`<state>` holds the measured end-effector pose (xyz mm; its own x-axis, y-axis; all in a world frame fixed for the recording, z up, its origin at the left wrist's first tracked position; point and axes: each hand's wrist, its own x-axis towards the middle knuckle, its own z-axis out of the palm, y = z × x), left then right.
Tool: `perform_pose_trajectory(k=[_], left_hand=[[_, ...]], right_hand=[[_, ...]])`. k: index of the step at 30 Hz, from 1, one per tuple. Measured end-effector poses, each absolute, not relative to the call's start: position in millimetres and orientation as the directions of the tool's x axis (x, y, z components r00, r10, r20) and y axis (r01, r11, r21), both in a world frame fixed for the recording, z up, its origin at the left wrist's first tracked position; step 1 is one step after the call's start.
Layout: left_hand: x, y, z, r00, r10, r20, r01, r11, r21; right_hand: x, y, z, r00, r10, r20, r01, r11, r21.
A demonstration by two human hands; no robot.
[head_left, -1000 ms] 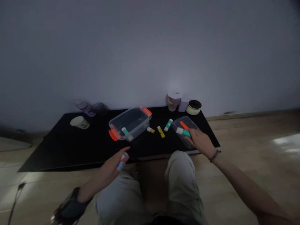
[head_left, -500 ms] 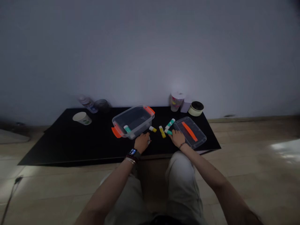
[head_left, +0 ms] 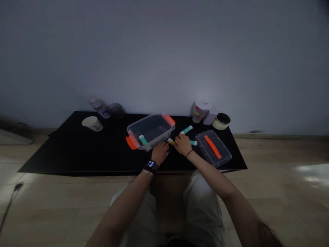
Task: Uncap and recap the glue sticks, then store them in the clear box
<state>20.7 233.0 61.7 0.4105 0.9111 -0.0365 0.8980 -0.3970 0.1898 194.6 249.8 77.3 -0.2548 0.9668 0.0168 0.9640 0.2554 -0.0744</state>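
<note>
My right hand (head_left: 183,144) reaches across the table with curled fingers, its fingertips closed at the end of a yellow glue stick with a white cap (head_left: 169,140). A green glue stick (head_left: 193,142) pokes out to the right of this hand, and another green one (head_left: 187,129) lies just behind it. My left hand (head_left: 160,152) is closed beside the front wall of a clear plastic box (head_left: 155,141); a small pale bit shows at its fingers, too hidden to name. Inside the box, at its left end, lies a green glue stick (head_left: 143,139).
A clear lid with an orange handle (head_left: 212,146) lies on the right of the black table (head_left: 84,154). Behind it stand a cream round tin (head_left: 220,122), a pale box (head_left: 209,118) and a plastic cup (head_left: 199,114). At left are a paper cup (head_left: 93,124), bottle (head_left: 100,107) and dark bowl (head_left: 115,110).
My right hand has moved left, off the green glue stick and over to the yellow ones; one yellow stick is now hidden. My left hand stays by the box. The view has shifted slightly.
</note>
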Motion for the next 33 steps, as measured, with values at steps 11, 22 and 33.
perform_pose_trajectory(k=[11, 22, 33], left_hand=[[19, 221, 83, 0.323, 0.946, -0.043, 0.928, -0.307, 0.213], [13, 231, 79, 0.333, 0.939, -0.085, 0.898, -0.289, 0.331], [2, 241, 77, 0.264, 0.964, -0.031, 0.918, -0.241, 0.315]], right_hand=[[212, 289, 96, 0.008, 0.994, -0.112, 0.993, -0.021, -0.120], [213, 314, 127, 0.041, 0.987, 0.155, 0.965, 0.001, -0.262], [138, 343, 156, -0.303, 0.916, 0.262, 0.848, 0.385, -0.366]])
